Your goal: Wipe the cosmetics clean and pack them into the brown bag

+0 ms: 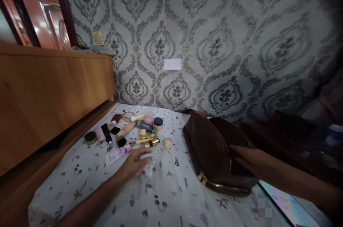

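My left hand (139, 161) is low over the patterned white cloth, its fingers pinched on a crumpled white tissue (150, 167). Just beyond it lies a pink and purple cream tube (118, 154), along with gold lipstick tubes (152, 143) and a small round jar (168, 143). To the right, a dark brown leather toiletry bag (209, 144) stands with its top unzipped and a gold zipper pull at its near corner. My right hand (242, 155) grips the bag's edge at the opening; most of its fingers are hidden in the dark interior.
Several cosmetics lie farther left, including a black tube (106, 134), a green-lidded jar (90, 137) and a blue-lidded jar (158, 123). A wooden cabinet (56, 91) borders the left side. A lit screen (291, 202) lies at lower right; a papered wall rises behind.
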Available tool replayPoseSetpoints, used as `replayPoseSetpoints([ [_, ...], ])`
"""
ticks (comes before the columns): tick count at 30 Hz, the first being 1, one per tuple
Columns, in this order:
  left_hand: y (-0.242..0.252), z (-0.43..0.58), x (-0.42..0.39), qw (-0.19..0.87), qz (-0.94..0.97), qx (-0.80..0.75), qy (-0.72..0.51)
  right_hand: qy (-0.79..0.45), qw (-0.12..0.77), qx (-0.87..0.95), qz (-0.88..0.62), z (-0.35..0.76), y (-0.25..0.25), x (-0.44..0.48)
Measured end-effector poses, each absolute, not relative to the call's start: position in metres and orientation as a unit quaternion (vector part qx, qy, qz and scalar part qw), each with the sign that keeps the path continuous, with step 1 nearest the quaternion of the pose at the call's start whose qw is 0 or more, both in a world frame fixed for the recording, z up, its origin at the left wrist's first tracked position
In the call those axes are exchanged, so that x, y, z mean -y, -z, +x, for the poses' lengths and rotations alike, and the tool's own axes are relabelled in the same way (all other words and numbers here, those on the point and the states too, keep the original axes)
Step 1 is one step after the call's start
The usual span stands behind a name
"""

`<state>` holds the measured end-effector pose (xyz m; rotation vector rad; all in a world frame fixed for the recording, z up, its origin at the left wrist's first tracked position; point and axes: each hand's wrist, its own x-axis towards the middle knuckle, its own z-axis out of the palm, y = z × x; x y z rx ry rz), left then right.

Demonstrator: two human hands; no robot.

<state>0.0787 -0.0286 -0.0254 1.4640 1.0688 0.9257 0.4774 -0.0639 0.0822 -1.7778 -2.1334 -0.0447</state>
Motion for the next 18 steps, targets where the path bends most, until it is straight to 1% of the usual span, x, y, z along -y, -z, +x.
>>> replayPoseSetpoints([
  [2,0.016,0.071,0.015,0.492,0.628,-0.452,-0.399,0.014,0.136,0.773,-0.619,0.471,-0.103,0.075],
  [3,0.011,0.067,0.005,0.473,0.638,-0.456,-0.403,0.012,0.129,0.781,-0.610,0.462,-0.114,0.082],
  [5,-0.001,0.058,-0.019,0.428,0.658,-0.469,-0.405,0.040,0.211,0.792,-0.571,0.432,-0.130,0.099],
  [7,-0.012,0.049,-0.051,0.367,0.672,-0.492,-0.414,0.013,0.263,0.827,-0.497,0.390,-0.130,0.115],
  [10,-0.024,0.038,-0.099,0.269,0.686,-0.529,-0.421,-0.064,0.295,0.860,-0.412,0.326,-0.096,0.125],
  [12,-0.027,0.033,-0.125,0.214,0.699,-0.543,-0.413,-0.116,0.266,0.883,-0.369,0.293,-0.060,0.121],
  [13,-0.026,0.032,-0.135,0.194,0.708,-0.547,-0.402,-0.143,0.270,0.881,-0.362,0.280,-0.041,0.116],
  [15,-0.021,0.031,-0.148,0.167,0.732,-0.548,-0.369,-0.207,0.277,0.858,-0.379,0.262,-0.009,0.104],
  [18,-0.012,0.031,-0.159,0.147,0.760,-0.547,-0.319,-0.294,0.278,0.810,-0.425,0.250,0.021,0.086],
])
